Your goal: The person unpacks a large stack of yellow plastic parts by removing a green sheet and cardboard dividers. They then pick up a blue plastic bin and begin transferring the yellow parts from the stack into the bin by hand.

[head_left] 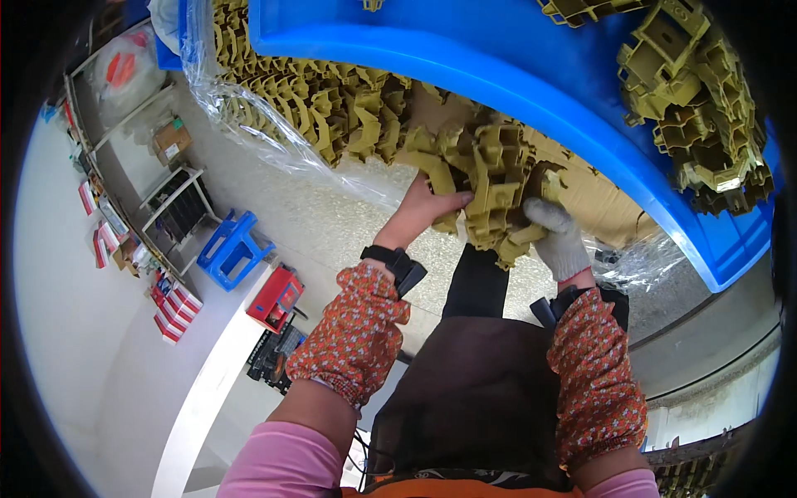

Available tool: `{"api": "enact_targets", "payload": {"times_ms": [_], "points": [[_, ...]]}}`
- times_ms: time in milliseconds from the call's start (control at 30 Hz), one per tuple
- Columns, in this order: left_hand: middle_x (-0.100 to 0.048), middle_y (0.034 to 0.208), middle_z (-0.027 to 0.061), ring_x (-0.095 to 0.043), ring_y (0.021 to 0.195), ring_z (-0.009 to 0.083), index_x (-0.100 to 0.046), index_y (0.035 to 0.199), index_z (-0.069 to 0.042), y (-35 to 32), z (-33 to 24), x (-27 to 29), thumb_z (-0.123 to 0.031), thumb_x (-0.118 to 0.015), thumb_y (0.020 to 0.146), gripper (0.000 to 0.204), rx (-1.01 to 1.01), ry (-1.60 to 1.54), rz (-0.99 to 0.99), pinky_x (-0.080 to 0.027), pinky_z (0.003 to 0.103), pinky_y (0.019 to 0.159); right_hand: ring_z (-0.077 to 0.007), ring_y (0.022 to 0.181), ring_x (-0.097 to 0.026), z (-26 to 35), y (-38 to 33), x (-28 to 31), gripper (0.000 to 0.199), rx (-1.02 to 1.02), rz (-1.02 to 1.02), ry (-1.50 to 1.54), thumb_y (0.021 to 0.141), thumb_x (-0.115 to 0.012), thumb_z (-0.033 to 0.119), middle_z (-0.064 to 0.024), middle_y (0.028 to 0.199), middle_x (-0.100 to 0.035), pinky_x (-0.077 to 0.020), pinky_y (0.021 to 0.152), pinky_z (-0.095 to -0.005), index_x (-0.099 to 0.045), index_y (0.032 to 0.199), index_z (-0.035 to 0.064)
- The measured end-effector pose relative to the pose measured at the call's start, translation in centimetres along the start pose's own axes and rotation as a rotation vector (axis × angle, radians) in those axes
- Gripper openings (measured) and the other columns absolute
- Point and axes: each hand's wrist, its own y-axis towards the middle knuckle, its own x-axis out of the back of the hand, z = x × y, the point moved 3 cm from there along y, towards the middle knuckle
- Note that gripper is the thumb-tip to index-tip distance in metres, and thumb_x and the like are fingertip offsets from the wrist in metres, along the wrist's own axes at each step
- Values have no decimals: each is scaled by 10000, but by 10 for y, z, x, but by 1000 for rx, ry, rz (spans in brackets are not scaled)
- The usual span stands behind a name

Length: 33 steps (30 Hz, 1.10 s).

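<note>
A cluster of olive-gold metal-looking brackets (496, 187), with angular pockets and ribs, is held up in front of me between both hands. My left hand (420, 209), bare, grips its left side with the thumb across the front; the other fingers are hidden behind. On the right side, my right hand (559, 236) wears a pale glove and has its fingers closed against the brackets. Just beyond the left hand, rows of similar brackets (303, 104) stand packed close together on clear plastic sheeting (249, 124).
A large blue tray (465, 62) spans the top and right, with a heap of brackets (706, 108) at its right end. Brown cardboard (594, 191) lies below its edge. A blue stool (235, 251), a red box (276, 299) and shelving stand off to the left.
</note>
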Motion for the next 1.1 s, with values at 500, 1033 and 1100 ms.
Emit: {"api": "enact_targets", "payload": {"times_ms": [500, 1033, 1100], "points": [[-685, 1248, 73, -649, 1120, 162, -549, 1400, -12, -149, -97, -37, -44, -839, 793, 674, -159, -175, 0, -561, 316, 894, -346, 1070, -705, 55, -144, -73, 807, 22, 49, 83, 846, -755, 87, -231, 1255, -658, -584, 928, -450, -332, 1521, -39], [-521, 1451, 168, -542, 1316, 292, -444, 1432, 44, -76, -304, -104, -345, -493, 1040, 554, -1006, -141, -19, -403, 418, 1120, -254, 1248, -619, 306, -118, -111, 484, 1168, -199, -1105, 947, -698, 100, -148, 1369, -629, -488, 1102, -348, -569, 1406, 13], [-657, 1235, 125, -642, 1168, 249, -635, 1225, -18, -48, -269, -66, -39, -548, 973, 267, -1120, -131, -279, -507, 388, 1004, -244, 1242, -615, 290, -143, -114, 434, 1252, -453, -1217, 980, -661, 135, -145, 1328, -646, -468, 1112, -355, -580, 1381, -12]]}}
